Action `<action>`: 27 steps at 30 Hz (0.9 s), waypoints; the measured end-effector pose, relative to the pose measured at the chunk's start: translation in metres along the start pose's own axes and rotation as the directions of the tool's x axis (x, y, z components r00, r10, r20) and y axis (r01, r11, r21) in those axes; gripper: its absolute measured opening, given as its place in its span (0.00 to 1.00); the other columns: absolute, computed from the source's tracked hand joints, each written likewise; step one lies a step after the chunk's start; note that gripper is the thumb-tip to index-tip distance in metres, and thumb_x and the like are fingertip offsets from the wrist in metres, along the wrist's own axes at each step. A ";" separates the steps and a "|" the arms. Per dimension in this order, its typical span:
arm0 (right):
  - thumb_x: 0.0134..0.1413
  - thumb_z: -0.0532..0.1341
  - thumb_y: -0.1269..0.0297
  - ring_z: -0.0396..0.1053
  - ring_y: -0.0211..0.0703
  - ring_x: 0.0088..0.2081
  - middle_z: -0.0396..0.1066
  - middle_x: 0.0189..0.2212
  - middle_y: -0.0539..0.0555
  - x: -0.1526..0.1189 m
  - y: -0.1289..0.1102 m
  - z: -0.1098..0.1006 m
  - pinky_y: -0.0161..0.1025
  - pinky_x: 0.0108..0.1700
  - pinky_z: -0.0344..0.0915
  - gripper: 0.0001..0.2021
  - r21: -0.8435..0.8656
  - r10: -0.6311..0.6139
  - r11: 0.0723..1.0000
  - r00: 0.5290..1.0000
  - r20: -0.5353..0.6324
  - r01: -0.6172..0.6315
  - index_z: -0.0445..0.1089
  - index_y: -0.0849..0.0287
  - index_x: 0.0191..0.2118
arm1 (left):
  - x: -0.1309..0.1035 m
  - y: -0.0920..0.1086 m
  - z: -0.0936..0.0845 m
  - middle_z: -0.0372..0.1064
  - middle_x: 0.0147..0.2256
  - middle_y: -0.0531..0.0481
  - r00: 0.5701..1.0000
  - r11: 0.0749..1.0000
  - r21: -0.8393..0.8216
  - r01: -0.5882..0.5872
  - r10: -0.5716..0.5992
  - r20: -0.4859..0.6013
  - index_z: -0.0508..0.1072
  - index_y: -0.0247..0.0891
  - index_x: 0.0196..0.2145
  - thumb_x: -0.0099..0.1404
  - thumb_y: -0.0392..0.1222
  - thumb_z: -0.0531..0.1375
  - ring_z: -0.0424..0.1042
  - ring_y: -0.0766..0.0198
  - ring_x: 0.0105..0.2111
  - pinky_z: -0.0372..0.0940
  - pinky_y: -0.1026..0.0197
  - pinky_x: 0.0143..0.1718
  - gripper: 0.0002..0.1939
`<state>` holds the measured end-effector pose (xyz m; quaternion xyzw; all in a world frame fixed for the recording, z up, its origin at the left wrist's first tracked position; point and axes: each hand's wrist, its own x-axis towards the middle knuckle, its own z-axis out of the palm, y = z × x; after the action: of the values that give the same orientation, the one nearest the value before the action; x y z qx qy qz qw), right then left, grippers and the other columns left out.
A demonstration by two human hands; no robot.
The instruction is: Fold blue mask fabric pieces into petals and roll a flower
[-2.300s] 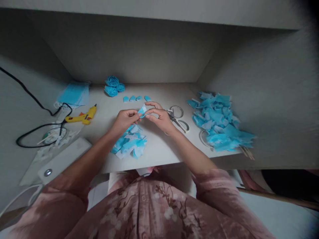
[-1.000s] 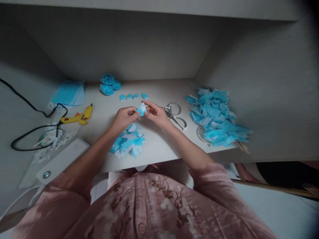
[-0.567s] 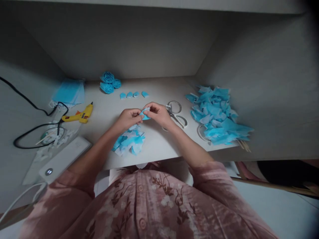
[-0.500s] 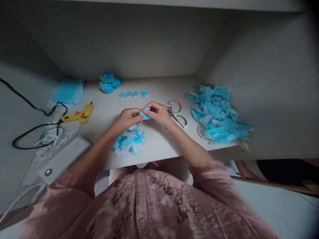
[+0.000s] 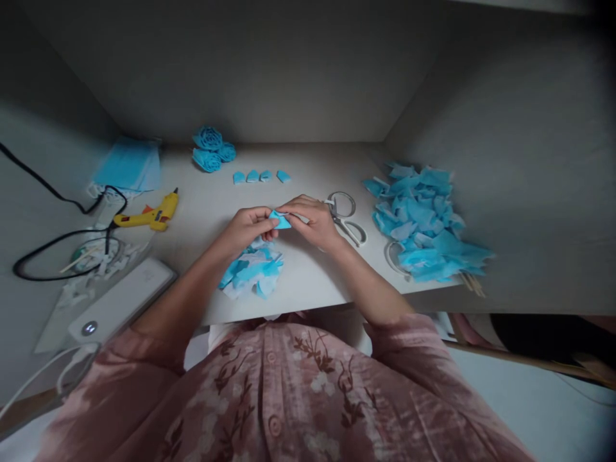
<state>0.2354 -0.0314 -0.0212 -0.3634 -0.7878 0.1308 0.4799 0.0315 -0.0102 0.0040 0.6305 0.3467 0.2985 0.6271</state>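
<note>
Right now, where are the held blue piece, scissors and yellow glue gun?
Held blue piece [image 5: 283,222]: head view, visible blue face.
Scissors [image 5: 338,220]: head view, where handles meet.
Yellow glue gun [image 5: 153,217]: head view, mid-body.

On our pale flat tabletop [image 5: 315,282] we have crinkled blue fabric rosettes [image 5: 208,160], folded blue fabric pieces [image 5: 253,176], pale-handled metal scissors [image 5: 337,217] and blue-and-white fabric scraps [image 5: 257,268].

Plain grey walls [image 5: 298,77] enclose a pale desk [image 5: 312,282] at the back and both sides. The light is dim, the back wall darkening upward. A pale floor [image 5: 539,404] shows at lower right.
</note>
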 end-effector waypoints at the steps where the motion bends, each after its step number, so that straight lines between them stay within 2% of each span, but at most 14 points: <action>1: 0.69 0.57 0.60 0.77 0.47 0.42 0.82 0.40 0.55 0.000 0.001 0.000 0.50 0.48 0.71 0.13 -0.007 -0.013 1.000 1.000 0.011 0.013 0.81 0.51 0.45 | -0.001 0.000 0.000 0.72 0.24 0.52 1.000 1.000 -0.007 -0.003 0.003 0.002 0.73 0.37 0.27 0.56 0.50 0.68 0.68 0.69 0.23 0.63 0.64 0.28 0.14; 6: 0.69 0.56 0.62 0.78 0.47 0.42 0.83 0.40 0.55 -0.001 0.005 0.002 0.50 0.47 0.72 0.15 -0.006 -0.079 0.997 0.997 -0.005 0.079 0.81 0.51 0.48 | -0.003 0.000 0.001 0.72 0.24 0.51 1.000 0.999 -0.036 -0.006 0.006 -0.009 0.73 0.36 0.28 0.57 0.51 0.68 0.68 0.69 0.23 0.63 0.64 0.28 0.14; 12: 0.69 0.56 0.61 0.78 0.47 0.43 0.83 0.41 0.55 -0.002 0.009 0.003 0.51 0.48 0.72 0.15 -0.007 -0.037 0.999 0.999 0.007 0.037 0.81 0.49 0.48 | 0.000 -0.003 0.003 0.72 0.24 0.50 1.000 0.998 -0.056 -0.011 0.010 -0.026 0.73 0.37 0.27 0.58 0.54 0.66 0.68 0.69 0.22 0.63 0.64 0.28 0.17; 17: 0.69 0.57 0.60 0.78 0.47 0.45 0.83 0.42 0.55 -0.002 0.003 0.003 0.51 0.51 0.72 0.15 0.054 -0.019 0.998 1.000 0.003 0.019 0.81 0.50 0.48 | 0.002 -0.006 0.003 0.71 0.23 0.52 0.997 0.999 -0.040 -0.018 0.015 -0.077 0.73 0.37 0.26 0.56 0.51 0.67 0.67 0.69 0.21 0.62 0.64 0.27 0.15; 20: 0.70 0.56 0.55 0.77 0.47 0.50 0.81 0.49 0.56 -0.003 -0.003 0.002 0.49 0.56 0.72 0.18 0.178 0.152 0.973 0.988 -0.004 -0.149 0.77 0.50 0.57 | 0.001 -0.005 0.002 0.71 0.22 0.52 0.990 0.999 0.001 -0.046 0.046 -0.136 0.73 0.37 0.26 0.56 0.50 0.67 0.67 0.69 0.22 0.62 0.64 0.27 0.14; 23: 0.69 0.56 0.47 0.76 0.46 0.51 0.79 0.53 0.58 -0.003 -0.004 0.002 0.45 0.52 0.75 0.26 0.379 0.374 0.851 0.926 0.049 -0.364 0.68 0.51 0.66 | 0.001 -0.004 0.002 0.70 0.22 0.52 0.977 0.998 0.037 -0.042 0.048 -0.208 0.72 0.37 0.25 0.54 0.52 0.67 0.65 0.68 0.22 0.61 0.64 0.27 0.15; 27: 0.62 0.63 0.43 0.75 0.43 0.45 0.78 0.46 0.56 -0.002 0.001 0.003 0.41 0.46 0.77 0.30 0.520 0.488 0.708 0.863 0.128 -0.478 0.70 0.54 0.63 | 0.001 -0.001 0.003 0.69 0.21 0.53 0.971 0.996 0.079 -0.032 0.049 -0.235 0.72 0.38 0.27 0.54 0.54 0.66 0.65 0.68 0.22 0.61 0.64 0.27 0.16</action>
<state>0.2336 -0.0314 -0.0249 -0.4091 -0.5921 0.4623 0.5180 0.0341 -0.0108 0.0029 0.6202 0.4169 0.3712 0.5512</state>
